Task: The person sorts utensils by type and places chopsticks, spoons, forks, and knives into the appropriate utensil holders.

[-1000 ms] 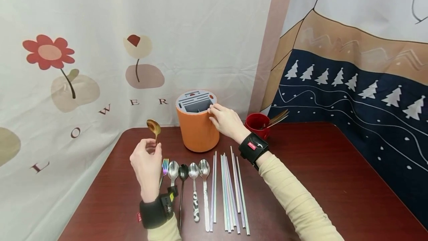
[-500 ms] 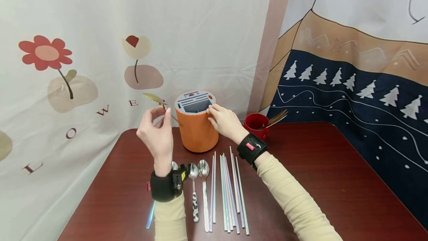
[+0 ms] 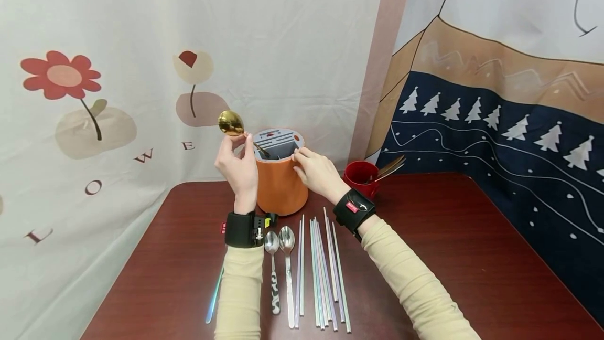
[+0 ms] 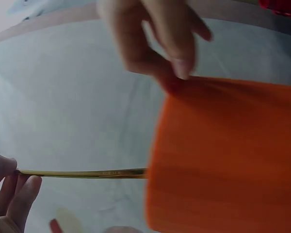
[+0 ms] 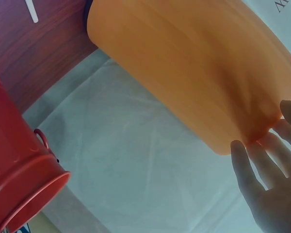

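Observation:
My left hand [image 3: 238,169] pinches a gold spoon [image 3: 231,123] just below its bowl, between thumb and fingertips. The spoon is slanted, bowl up at the left, and its handle end overlaps the opening in the grey top of the orange utensil holder [image 3: 281,188]. In the left wrist view the spoon's handle [image 4: 87,174] runs straight to the holder's rim, where its far end is hidden. At the rim's right side, my right hand [image 3: 318,169] grips the holder with thumb and fingertips. The right wrist view shows those fingers [image 5: 262,167] at the rim's edge.
On the dark red table [image 3: 401,256] lie a cow-patterned spoon [image 3: 275,287], a longer silver spoon [image 3: 289,277] and several pearly chopsticks [image 3: 325,272]. A bluish handle [image 3: 214,293] shows beside my left sleeve. Behind my right wrist stands a red cup [image 3: 360,173] with cutlery in it.
My left hand has lifted the gold spoon and carried it up and right to the holder, its handle end now at the opening. The right hand has stayed at the rim.

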### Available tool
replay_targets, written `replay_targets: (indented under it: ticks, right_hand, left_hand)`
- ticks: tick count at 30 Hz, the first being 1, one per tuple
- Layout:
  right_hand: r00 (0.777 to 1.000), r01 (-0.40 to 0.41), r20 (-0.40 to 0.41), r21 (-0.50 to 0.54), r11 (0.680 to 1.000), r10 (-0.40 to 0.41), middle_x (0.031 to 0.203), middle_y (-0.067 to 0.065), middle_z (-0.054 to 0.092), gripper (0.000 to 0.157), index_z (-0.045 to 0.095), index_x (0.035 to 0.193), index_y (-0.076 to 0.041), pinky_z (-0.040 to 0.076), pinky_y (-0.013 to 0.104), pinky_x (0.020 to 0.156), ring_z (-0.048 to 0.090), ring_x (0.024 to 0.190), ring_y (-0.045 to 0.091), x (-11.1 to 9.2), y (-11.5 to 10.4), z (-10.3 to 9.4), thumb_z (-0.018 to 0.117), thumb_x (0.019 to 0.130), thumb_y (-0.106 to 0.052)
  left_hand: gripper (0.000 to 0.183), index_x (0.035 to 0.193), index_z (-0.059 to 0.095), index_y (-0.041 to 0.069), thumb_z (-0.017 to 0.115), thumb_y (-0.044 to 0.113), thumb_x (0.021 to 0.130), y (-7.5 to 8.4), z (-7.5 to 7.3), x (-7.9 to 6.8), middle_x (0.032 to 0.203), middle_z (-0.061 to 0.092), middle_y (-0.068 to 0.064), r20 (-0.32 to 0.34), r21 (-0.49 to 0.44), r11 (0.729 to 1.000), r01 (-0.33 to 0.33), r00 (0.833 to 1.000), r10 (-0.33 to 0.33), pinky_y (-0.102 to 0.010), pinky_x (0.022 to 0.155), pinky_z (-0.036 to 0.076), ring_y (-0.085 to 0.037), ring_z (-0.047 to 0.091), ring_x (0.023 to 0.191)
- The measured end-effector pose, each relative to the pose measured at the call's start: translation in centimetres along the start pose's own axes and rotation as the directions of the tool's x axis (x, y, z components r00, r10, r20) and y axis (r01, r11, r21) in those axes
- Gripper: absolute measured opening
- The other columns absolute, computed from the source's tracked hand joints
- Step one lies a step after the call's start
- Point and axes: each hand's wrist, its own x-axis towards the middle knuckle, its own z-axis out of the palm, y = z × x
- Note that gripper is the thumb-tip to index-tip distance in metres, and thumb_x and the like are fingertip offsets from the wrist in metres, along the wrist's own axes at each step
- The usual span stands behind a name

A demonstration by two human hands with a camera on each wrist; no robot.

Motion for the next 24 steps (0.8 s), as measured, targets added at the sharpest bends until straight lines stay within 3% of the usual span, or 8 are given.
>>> replay_targets:
  ticks: [13, 20, 24]
  right_hand:
    - [1.000, 0.014, -0.021, 0.004, 1.000, -0.013, 0.120, 0.007, 0.062, 0.025, 0.065, 0.114, -0.011, 0.057, 0.037, 0.084, 0.067, 0.098, 0.023, -0.1, 0.0, -0.1, 0.064, 0.091, -0.018]
    - [1.000, 0.011, -0.021, 0.000, 1.000, -0.011, 0.120, 0.006, 0.062, 0.024, 0.065, 0.114, -0.011, 0.057, 0.037, 0.082, 0.067, 0.096, 0.023, -0.2, -0.1, -0.1, 0.064, 0.091, -0.018]
    - [1.000, 0.011, -0.021, -0.007, 1.000, -0.011, 0.120, 0.006, 0.061, 0.023, 0.064, 0.113, -0.011, 0.056, 0.038, 0.081, 0.067, 0.097, 0.024, -0.1, -0.2, -0.1, 0.064, 0.091, -0.017]
  left_hand:
    - [0.015, 0.092, 0.070, -0.002, 0.067, 0.012, 0.088, -3.5, 0.7, -1.2, 0.090, 0.067, -0.019, 0.106, 0.172, 0.984, 0.049, 0.992, -0.068, -0.036, 0.072, 0.056, -0.028, 0.065, 0.085]
    - [0.015, 0.090, 0.071, 0.001, 0.070, 0.016, 0.086, -4.5, 0.6, -2.1, 0.086, 0.071, -0.017, 0.129, 0.314, 0.947, 0.064, 0.986, -0.109, -0.042, 0.078, 0.047, -0.033, 0.062, 0.080]
    - [0.017, 0.088, 0.070, 0.002, 0.071, 0.019, 0.085, -5.1, 0.5, -2.4, 0.084, 0.072, -0.016, 0.127, 0.345, 0.935, 0.086, 0.982, -0.138, -0.043, 0.078, 0.043, -0.033, 0.058, 0.080]
